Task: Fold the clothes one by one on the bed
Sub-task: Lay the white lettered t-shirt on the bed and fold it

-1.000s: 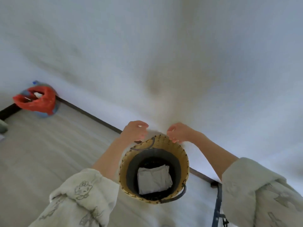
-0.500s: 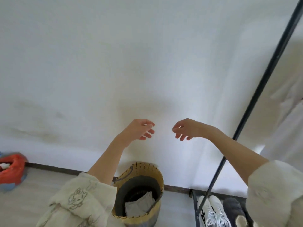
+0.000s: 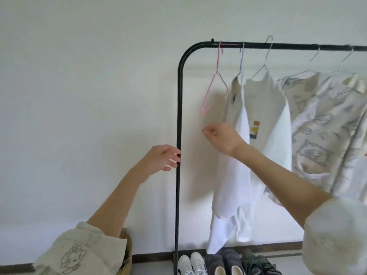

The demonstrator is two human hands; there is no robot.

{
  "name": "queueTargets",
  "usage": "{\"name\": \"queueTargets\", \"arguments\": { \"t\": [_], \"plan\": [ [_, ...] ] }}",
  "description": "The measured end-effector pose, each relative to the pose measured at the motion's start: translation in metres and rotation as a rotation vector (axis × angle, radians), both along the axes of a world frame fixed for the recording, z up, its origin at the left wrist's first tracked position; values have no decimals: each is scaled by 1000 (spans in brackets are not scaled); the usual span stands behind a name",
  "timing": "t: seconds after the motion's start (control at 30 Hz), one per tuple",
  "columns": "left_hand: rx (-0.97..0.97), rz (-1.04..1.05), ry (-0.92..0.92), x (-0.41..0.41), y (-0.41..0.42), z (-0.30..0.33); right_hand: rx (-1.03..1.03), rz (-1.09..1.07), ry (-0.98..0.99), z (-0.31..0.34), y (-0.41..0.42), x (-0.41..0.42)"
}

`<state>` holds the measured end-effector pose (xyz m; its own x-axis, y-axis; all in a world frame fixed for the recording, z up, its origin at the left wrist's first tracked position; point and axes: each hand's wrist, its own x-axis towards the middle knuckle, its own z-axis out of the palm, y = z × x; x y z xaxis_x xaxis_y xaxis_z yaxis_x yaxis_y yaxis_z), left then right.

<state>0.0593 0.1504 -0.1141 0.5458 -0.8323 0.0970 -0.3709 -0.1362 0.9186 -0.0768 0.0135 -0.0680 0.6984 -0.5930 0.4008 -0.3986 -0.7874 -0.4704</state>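
- A black clothes rack (image 3: 179, 116) is seen standing against a white wall (image 3: 89, 86), its top bar running off to the right.
- An empty pink hanger (image 3: 211, 90) is hung at the left end of the bar.
- Beside it, a white shirt (image 3: 230, 175) is hung on a blue hanger (image 3: 240, 62); next comes a white T-shirt (image 3: 274, 126) with a small coloured print on the chest, on a wire hanger (image 3: 264, 62).
- Further right, patterned garments (image 3: 321, 126) with cartoon drawings are hung on the same bar.
- The right hand (image 3: 220, 137) is raised just below the pink hanger and in front of the white shirt; its fingers are loosely curled and nothing is held in them.
- The left hand (image 3: 158, 160) is held out at the rack's upright post, fingers relaxed and slightly spread; the fingertips (image 3: 176, 155) lie at the post, but contact cannot be told. Nothing is gripped.
- Both forearms are bare, with pale printed sleeves (image 3: 79, 253) pushed up.
- A woven basket (image 3: 126, 253) is partly hidden behind the left sleeve, at the foot of the wall.
- Pairs of shoes (image 3: 224, 262) are lined up on the floor under the rack.
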Motion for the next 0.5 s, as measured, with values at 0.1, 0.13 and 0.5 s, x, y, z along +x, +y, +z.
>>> {"name": "queueTargets", "arguments": {
  "t": [0.1,0.13,0.5],
  "plan": [
    [-48,-15,-20,-54,-37,14,-140,-75,-152,29,-32,-56],
    [-50,-25,-35,-64,-44,16,-171,-92,-176,33,-40,-64],
    [-117,-13,-215,-115,-112,64,196,-61,-184,47,-94,-76]
  ]
}}
